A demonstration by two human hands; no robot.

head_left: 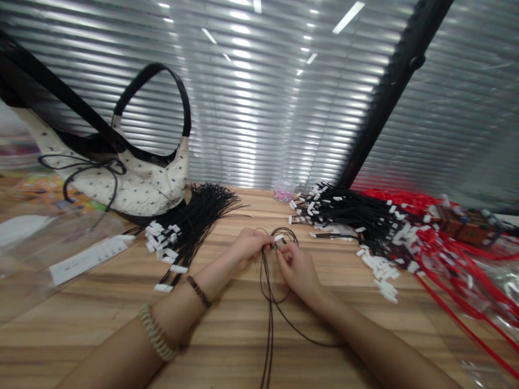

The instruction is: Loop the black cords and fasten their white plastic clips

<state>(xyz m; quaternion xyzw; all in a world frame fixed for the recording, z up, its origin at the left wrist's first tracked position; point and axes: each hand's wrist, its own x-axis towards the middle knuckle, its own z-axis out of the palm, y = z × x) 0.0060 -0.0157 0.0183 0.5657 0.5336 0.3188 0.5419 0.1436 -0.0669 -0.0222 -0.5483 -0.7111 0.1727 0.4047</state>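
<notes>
Over the middle of the table, my left hand [253, 243] pinches a thin dark cord [270, 324] close to a small white tag [278, 237]. My right hand [295, 265] is closed just to the right, thumb and forefinger together at the same cord. Loops of the cord rise behind the fingers and hang below them. Two long strands run down toward the table's front edge, and another curves right under my right forearm. The exact grip of the fingertips is too small to make out.
A bundle of black cords with white tags [194, 221] lies left, beside a white patterned bag [138, 183]. Another black bundle [344, 208] and red cords [454, 286] lie right. A small clear container [284, 193] stands at the back, before metallic blinds [251, 108].
</notes>
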